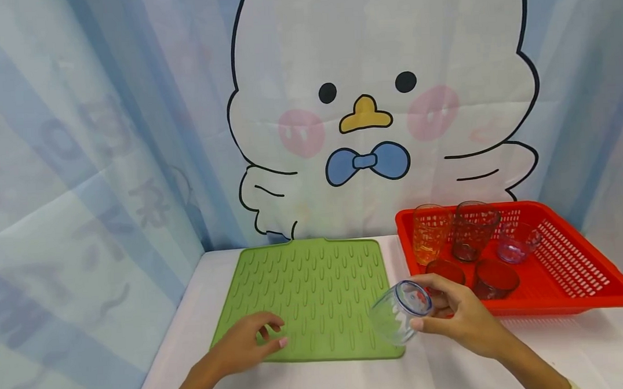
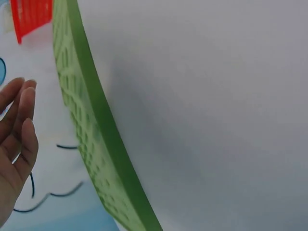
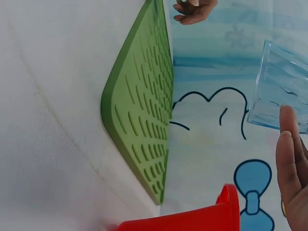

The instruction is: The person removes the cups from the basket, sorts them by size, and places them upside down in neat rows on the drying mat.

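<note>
One glass (image 1: 398,312) between right fingers (image 1: 436,281)

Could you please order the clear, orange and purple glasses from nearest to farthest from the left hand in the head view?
1. Clear glass, in the right hand.
2. Orange glass, at left in the basket.
3. Purple glass, farther right in the basket.

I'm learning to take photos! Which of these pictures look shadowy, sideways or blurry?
Head view: upright, evenly bright, with the green mat and clear glass fairly sharp; left wrist view: sideways, with a soft grey shadow on the table beside the mat; right wrist view: sideways too, the red basket blurry at its lower-left end.
</note>
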A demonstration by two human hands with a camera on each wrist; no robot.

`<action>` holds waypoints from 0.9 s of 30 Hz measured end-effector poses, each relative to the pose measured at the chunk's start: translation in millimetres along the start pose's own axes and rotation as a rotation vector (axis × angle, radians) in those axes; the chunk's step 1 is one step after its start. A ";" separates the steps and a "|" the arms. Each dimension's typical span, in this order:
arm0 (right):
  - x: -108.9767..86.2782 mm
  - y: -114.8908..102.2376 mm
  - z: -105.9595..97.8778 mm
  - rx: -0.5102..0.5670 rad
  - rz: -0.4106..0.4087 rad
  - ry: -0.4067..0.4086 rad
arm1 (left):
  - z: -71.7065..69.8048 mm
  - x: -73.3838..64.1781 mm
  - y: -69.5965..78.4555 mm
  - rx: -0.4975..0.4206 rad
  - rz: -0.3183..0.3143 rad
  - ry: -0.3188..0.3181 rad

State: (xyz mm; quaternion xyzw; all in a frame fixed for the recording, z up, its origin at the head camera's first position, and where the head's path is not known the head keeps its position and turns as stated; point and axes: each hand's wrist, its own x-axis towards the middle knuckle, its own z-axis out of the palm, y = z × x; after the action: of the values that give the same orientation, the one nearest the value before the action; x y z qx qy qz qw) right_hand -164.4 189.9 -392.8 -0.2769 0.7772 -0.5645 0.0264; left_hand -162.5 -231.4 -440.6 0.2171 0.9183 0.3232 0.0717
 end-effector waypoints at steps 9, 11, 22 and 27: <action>1.5 -0.9 4.9 -0.012 0.010 -0.003 | -21.8 -23.4 -40.7 0.063 -0.034 0.018; 2.6 -1.5 6.1 -0.026 0.015 -0.002 | -25.0 -27.0 -48.3 0.072 -0.049 0.023; 17.4 -7.9 14.5 -0.081 0.067 -0.011 | -33.9 -41.7 -71.4 0.074 -0.072 0.046; 27.3 -8.1 16.8 -0.109 0.057 -0.010 | -33.8 -43.1 -74.6 0.041 -0.147 0.013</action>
State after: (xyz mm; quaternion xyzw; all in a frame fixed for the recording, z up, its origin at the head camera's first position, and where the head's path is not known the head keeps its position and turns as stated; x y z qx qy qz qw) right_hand -178.3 161.2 -384.2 -0.2586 0.8141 -0.5191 0.0312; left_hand -159.4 -321.6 -461.2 0.1483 0.9387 0.2996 0.0849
